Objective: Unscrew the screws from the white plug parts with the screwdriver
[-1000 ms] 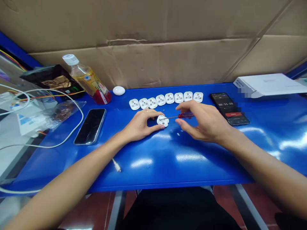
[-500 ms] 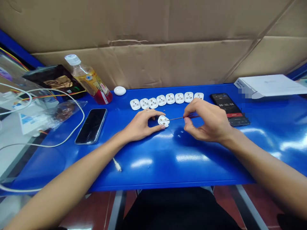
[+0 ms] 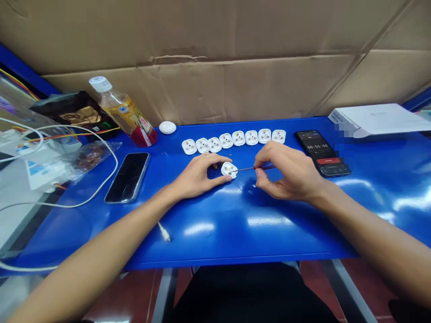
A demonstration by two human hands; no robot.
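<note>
My left hand (image 3: 202,176) pinches a small round white plastic part (image 3: 229,170) between thumb and index finger, on the blue table (image 3: 222,233). Brass-coloured metal bits show inside the part. My right hand (image 3: 289,172) grips a thin screwdriver (image 3: 245,169) with a reddish handle, mostly hidden by the fingers. Its tip reaches the lower right inside of the white part. Behind my hands stands a row of several white square parts (image 3: 226,140) with metal contacts. A tiny dark piece lies between the row and the held part.
To the left are a phone (image 3: 128,177), a tilted drink bottle (image 3: 128,114), a white cable (image 3: 164,232) and a white oval object (image 3: 167,127). At right lie a phone showing a timer (image 3: 319,152) and a white box (image 3: 380,119). Cardboard (image 3: 215,89) rises behind.
My right hand and the screwdriver have shifted slightly left and down, with the tip now lower in the white part. My left hand has barely moved.
</note>
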